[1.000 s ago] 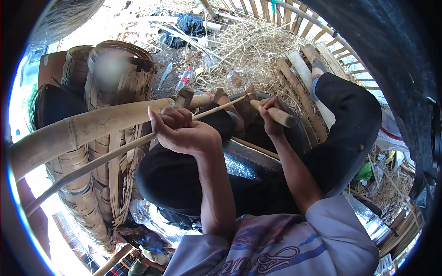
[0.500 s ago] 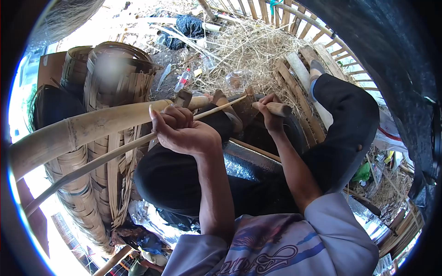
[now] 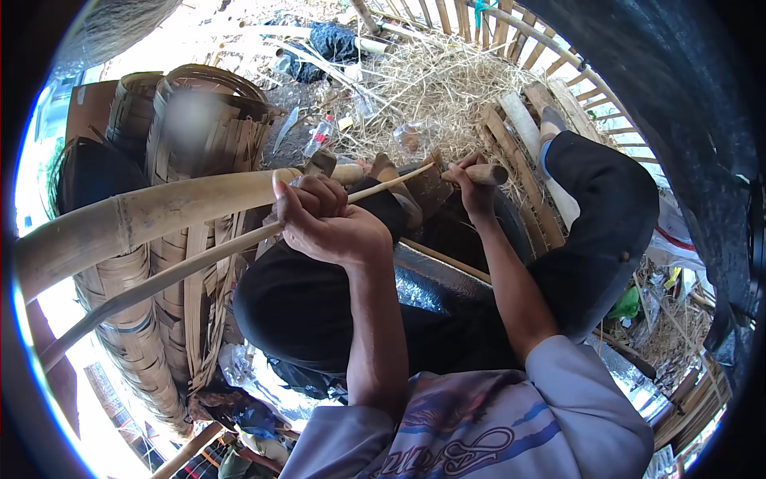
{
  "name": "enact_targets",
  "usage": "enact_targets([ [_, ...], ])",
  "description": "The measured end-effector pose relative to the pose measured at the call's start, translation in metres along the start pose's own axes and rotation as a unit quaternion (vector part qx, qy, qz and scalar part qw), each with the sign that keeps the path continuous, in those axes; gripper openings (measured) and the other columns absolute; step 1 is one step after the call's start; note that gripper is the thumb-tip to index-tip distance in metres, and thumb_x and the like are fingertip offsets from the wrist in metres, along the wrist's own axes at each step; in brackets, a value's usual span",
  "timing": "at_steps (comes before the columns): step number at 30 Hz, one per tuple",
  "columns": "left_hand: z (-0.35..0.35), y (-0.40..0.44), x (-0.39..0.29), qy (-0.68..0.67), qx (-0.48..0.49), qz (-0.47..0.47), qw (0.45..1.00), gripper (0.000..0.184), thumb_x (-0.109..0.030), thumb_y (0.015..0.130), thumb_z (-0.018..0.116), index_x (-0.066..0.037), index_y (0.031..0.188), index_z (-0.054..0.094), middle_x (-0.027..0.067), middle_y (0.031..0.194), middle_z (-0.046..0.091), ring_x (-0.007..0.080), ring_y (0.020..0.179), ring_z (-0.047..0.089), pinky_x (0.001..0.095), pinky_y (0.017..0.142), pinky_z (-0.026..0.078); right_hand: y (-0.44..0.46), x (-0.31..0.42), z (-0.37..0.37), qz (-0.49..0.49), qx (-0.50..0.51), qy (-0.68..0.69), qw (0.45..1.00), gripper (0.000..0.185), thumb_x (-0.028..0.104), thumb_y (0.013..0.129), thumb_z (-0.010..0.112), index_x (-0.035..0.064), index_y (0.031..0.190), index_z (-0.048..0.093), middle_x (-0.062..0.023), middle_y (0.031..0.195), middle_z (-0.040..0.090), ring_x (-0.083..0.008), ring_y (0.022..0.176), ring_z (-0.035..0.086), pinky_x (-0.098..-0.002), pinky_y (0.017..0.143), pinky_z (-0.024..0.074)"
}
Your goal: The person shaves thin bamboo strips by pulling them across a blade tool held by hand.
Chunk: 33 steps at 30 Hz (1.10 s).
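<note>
My left hand (image 3: 339, 219) is closed around a long, thin bamboo strip (image 3: 191, 265). The strip runs from the lower left, through my fist, to a pale, narrow tip beside my right hand. Closed on a thick wooden handle (image 3: 483, 174), my right hand (image 3: 472, 191) holds a knife. Its broad, dark blade (image 3: 433, 185) is partly hidden and lies by the tip of the strip; whether they touch I cannot tell. Just behind my left hand lies a thick bamboo pole (image 3: 159, 209), with a small brown block-like piece (image 3: 321, 164) at its far part.
Tall rolls of woven bamboo (image 3: 203, 136) stand at the left. Dry straw and shavings (image 3: 447, 72) cover the ground ahead, with a plastic bottle (image 3: 319, 136) among them. Wooden planks (image 3: 511, 152) lie near my foot. A slatted bamboo fence (image 3: 550, 48) curves behind, and a dark sheet hangs at the right.
My left hand has shifted slightly right and down with the bamboo strip. My right hand and the knife have moved a little up and to the right.
</note>
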<state>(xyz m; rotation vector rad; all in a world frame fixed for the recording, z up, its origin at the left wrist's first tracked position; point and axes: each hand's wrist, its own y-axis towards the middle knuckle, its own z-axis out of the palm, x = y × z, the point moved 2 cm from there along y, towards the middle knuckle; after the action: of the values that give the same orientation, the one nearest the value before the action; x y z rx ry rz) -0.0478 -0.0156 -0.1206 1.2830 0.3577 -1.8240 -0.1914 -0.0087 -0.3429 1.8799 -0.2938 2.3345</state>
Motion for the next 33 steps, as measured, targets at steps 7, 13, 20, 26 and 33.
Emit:
enact_targets([
  [7, -0.001, 0.002, -0.001, 0.017, 0.028, -0.018, 0.999, 0.046, -0.021, 0.091, 0.045, -0.016, 0.056, 0.015, -0.0044, 0.049, 0.012, 0.007, 0.046, 0.01, 0.0252, 0.043, 0.011, -0.001, -0.001, -0.037, 0.031, -0.232, 0.101, 0.967, 0.015, 0.006, 0.077, 0.062, 0.0065, 0.075, 0.048, -0.0026, 0.068, 0.05, -0.0129, 0.068, 0.051, -0.0272, 0.072, 0.0416],
  [13, 0.017, -0.004, 0.006, 0.019, 0.143, -0.021, 0.989, 0.045, -0.018, 0.093, 0.044, -0.015, 0.054, 0.021, -0.0044, 0.045, 0.019, 0.005, 0.041, 0.014, 0.025, 0.04, 0.01, -0.007, 0.105, -0.036, -0.061, -0.077, 0.155, 0.983, 0.019, 0.005, 0.079, 0.06, 0.0047, 0.092, 0.046, -0.0007, 0.065, 0.044, -0.0119, 0.06, 0.045, -0.0293, 0.064, 0.0386],
  [20, 0.049, 0.036, 0.028, 0.05, 0.248, -0.116, 0.96, 0.047, -0.023, 0.09, 0.052, -0.016, 0.052, 0.026, -0.0056, 0.047, 0.023, 0.0058, 0.04, 0.017, 0.0256, 0.04, 0.011, -0.091, 0.357, -0.022, -0.375, 0.406, 0.126, 0.823, 0.046, 0.009, 0.076, 0.065, 0.0209, 0.118, 0.049, -0.0042, 0.055, 0.052, -0.0124, 0.045, 0.05, -0.0277, 0.049, 0.0456],
  [26, 0.058, 0.062, 0.037, 0.067, 0.347, -0.163, 0.921, 0.044, -0.028, 0.093, 0.046, -0.016, 0.055, 0.026, -0.006, 0.05, 0.023, 0.0063, 0.044, 0.02, 0.0248, 0.043, 0.016, -0.118, 0.393, -0.021, -0.404, 0.511, 0.149, 0.744, 0.038, 0.01, 0.078, 0.06, 0.0338, 0.108, 0.062, 0.001, 0.05, 0.038, -0.0104, 0.04, 0.037, -0.0248, 0.045, 0.0379],
  [33, 0.068, 0.088, 0.038, 0.343, 0.437, -0.068, 0.829, 0.05, -0.044, 0.093, 0.038, -0.007, 0.06, 0.049, 0.0019, 0.056, 0.044, 0.0133, 0.055, 0.038, 0.0298, 0.056, 0.032, -0.135, 0.39, -0.019, -0.457, 0.421, 0.2, 0.758, 0.033, 0.01, 0.082, 0.055, 0.0332, 0.102, 0.068, 0.0042, 0.046, 0.03, -0.0086, 0.037, 0.029, -0.0225, 0.04, 0.0306],
])
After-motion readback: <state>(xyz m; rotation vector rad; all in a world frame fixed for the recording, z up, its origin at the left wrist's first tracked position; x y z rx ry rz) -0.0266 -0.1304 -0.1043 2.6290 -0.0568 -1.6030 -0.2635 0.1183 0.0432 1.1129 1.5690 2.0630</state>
